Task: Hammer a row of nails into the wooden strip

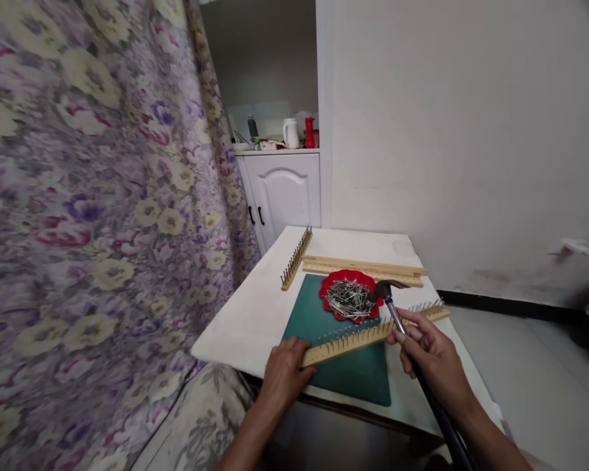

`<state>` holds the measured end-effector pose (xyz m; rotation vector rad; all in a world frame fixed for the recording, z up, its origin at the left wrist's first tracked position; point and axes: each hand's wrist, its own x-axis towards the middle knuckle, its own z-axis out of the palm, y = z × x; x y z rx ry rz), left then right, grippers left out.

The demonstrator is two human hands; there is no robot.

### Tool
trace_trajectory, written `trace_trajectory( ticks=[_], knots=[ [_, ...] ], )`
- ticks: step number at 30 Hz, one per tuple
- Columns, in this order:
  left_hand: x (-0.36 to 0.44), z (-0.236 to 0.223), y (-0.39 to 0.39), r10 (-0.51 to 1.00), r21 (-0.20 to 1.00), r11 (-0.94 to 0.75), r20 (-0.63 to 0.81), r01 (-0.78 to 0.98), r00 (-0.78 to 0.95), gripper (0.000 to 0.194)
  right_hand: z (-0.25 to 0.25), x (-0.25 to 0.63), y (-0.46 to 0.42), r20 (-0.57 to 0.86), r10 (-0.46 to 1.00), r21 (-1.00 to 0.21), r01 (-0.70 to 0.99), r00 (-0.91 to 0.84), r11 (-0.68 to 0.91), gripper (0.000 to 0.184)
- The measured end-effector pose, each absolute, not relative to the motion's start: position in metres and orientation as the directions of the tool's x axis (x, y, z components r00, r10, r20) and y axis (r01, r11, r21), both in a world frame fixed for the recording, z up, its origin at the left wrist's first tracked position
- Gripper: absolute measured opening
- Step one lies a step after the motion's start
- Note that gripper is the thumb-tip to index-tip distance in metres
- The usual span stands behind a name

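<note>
My left hand (285, 371) is closed around the near left end of a wooden strip (353, 340) with rows of nails standing up from it. In my right hand (429, 353) is a claw hammer (397, 318), its dark handle running down toward me and its head raised near the red dish. My right fingers are also close to the strip's right part; whether they touch it I cannot tell. Below the strip lies a green mat (343, 379). Just beyond it, a red scalloped dish (328, 278) holds a pile of loose nails (348, 299).
On the white-covered table (240, 327), another nail-studded strip (294, 265) lies at the far left. Plain wooden strips (363, 267) lie behind the dish. A floral curtain (103, 229) hangs at left; a white cabinet (287, 190) and wall (461, 144) stand behind.
</note>
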<state>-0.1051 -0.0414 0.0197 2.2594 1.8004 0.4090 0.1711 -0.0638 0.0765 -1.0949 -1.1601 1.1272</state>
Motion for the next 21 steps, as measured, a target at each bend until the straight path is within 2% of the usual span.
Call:
trace_trajectory(
  ticks=[3, 5, 9, 12, 15, 18, 21],
  knots=[
    [-0.113, 0.028, -0.038, 0.963, 0.419, -0.258, 0.038, 0.871, 0.267, 0.042, 0.077, 0.171, -0.063, 0.101, 0.993, -0.990, -0.088, 0.068, 0.107, 0.048],
    [-0.120, 0.035, -0.033, 0.949, 0.494, -0.288, 0.033, 0.820, 0.313, 0.035, 0.077, 0.172, -0.061, 0.098, 0.992, -0.990, -0.091, 0.082, 0.106, 0.048],
    [-0.120, 0.053, -0.010, 0.929, 0.553, -0.362, 0.153, 0.750, 0.336, 0.019, 0.078, 0.173, -0.059, 0.098, 0.990, -0.988, -0.108, 0.103, 0.109, 0.049],
    [-0.101, 0.063, 0.020, 0.901, 0.503, -0.433, 0.220, 0.748, 0.374, 0.016, 0.077, 0.172, -0.057, 0.094, 0.991, -0.988, -0.117, 0.093, 0.105, 0.047],
    [-0.072, 0.068, 0.053, 0.884, 0.399, -0.468, 0.212, 0.789, 0.417, 0.015, 0.075, 0.170, -0.055, 0.086, 0.993, -0.989, -0.115, 0.076, 0.094, 0.045],
    [-0.047, 0.068, 0.083, 0.932, 0.240, -0.362, 0.121, 0.901, 0.342, 0.017, 0.073, 0.167, -0.052, 0.072, 0.996, -0.990, -0.115, 0.059, 0.078, 0.046],
    [-0.031, 0.064, 0.103, 0.952, 0.186, -0.305, 0.055, 0.934, 0.300, 0.019, 0.071, 0.167, -0.051, 0.060, 0.997, -0.990, -0.121, 0.051, 0.066, 0.046]
  ],
)
